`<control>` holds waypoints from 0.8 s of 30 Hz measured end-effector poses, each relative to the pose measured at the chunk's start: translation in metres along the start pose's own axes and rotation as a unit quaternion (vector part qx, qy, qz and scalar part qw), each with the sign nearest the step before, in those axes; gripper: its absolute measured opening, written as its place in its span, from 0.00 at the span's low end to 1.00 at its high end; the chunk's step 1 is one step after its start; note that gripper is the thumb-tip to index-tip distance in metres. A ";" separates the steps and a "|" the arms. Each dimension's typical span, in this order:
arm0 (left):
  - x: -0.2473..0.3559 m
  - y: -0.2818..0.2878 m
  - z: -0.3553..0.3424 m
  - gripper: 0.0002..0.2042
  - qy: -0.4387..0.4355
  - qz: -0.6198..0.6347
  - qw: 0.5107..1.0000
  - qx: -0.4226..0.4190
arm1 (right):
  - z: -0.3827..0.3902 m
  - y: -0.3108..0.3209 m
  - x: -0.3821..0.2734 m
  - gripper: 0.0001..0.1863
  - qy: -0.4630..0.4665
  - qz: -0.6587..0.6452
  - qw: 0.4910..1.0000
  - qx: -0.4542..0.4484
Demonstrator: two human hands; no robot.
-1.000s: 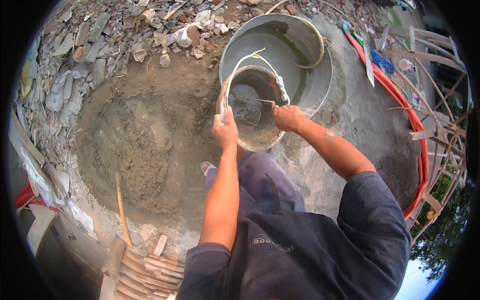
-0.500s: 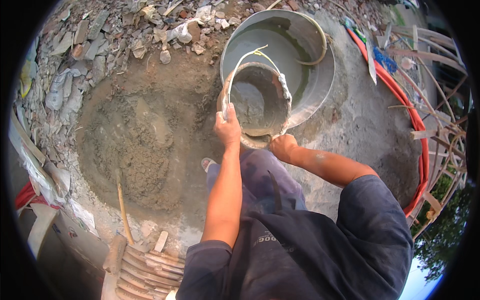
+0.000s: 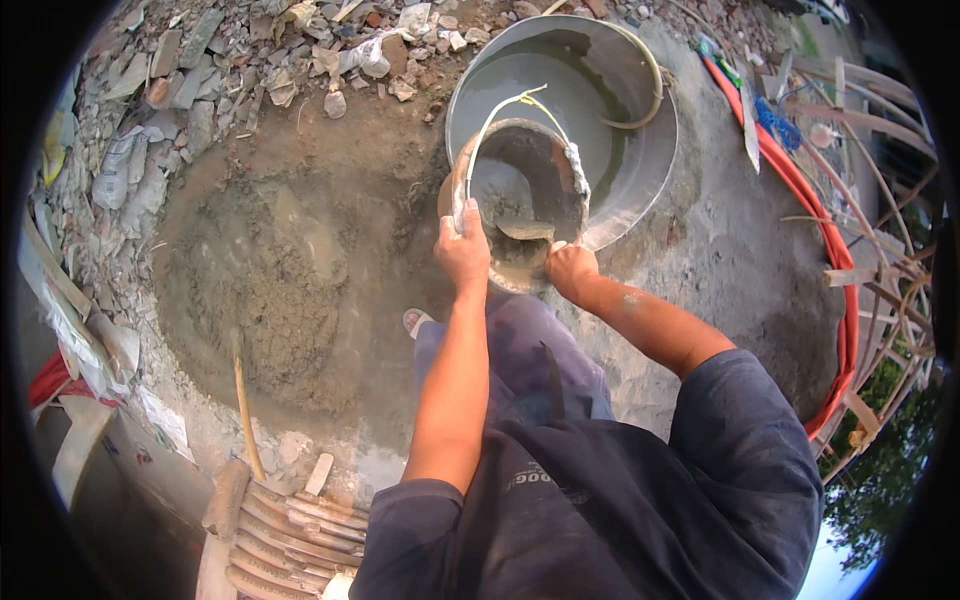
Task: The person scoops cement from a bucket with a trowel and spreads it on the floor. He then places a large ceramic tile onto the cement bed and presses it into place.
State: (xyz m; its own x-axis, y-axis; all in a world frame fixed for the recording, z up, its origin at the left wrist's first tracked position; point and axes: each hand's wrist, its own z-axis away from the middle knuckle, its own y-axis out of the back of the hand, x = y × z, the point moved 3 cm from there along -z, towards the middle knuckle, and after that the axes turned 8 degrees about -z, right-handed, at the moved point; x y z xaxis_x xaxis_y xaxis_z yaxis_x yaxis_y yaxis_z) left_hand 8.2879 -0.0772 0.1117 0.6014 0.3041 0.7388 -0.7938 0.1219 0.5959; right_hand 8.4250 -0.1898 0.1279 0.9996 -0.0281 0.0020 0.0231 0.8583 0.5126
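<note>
A round bucket [image 3: 452, 186], its inside smeared with wet grey mortar, tilts in front of me against a wide metal drum [image 3: 655, 175] of cloudy water. My left hand [image 3: 464, 250] is closed on the bucket's left rim by the foot of its pale looped handle [image 3: 489, 120]. Inside the mouth, my right hand [image 3: 571, 269] is closed around a trowel at the near right edge. The trowel's curved blade [image 3: 523, 231] lies over wet mortar; its handle is hidden in my fist.
A mound of wet mortar [image 3: 285, 320] spreads on the ground at left, with a wooden handle [image 3: 246, 410] sticking out. Broken rubble [image 3: 190, 80] lies beyond. A red hose [image 3: 830, 240] curves along the right beside bent strips [image 3: 900, 290]. Stacked curved tiles [image 3: 290, 535] sit near left.
My right hand has risen slightly from the bucket's near rim into its mouth, and the trowel blade has moved up from the near wall toward the middle. My left hand keeps its hold.
</note>
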 end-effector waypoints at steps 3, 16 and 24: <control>0.002 -0.003 0.002 0.20 -0.010 0.030 0.999 0.017 | 0.012 0.001 -0.011 0.13 0.061 -0.007 0.998 -0.028; -0.004 -0.003 0.001 0.21 -0.005 -0.004 1.000 0.010 | 0.011 0.065 0.055 0.15 -0.021 -0.056 0.996 -0.065; 0.004 -0.015 0.002 0.22 0.005 0.014 1.000 0.015 | 0.009 0.015 -0.012 0.16 0.058 -0.059 0.990 -0.111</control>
State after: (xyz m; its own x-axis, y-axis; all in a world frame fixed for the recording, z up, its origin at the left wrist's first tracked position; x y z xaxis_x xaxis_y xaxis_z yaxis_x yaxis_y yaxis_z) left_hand 8.3027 -0.0794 0.1062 0.5777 0.3174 0.7520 -0.8072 0.0850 0.5842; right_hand 8.4129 -0.1818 0.1435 0.9846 -0.0877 -0.1516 0.1306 0.9442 0.3023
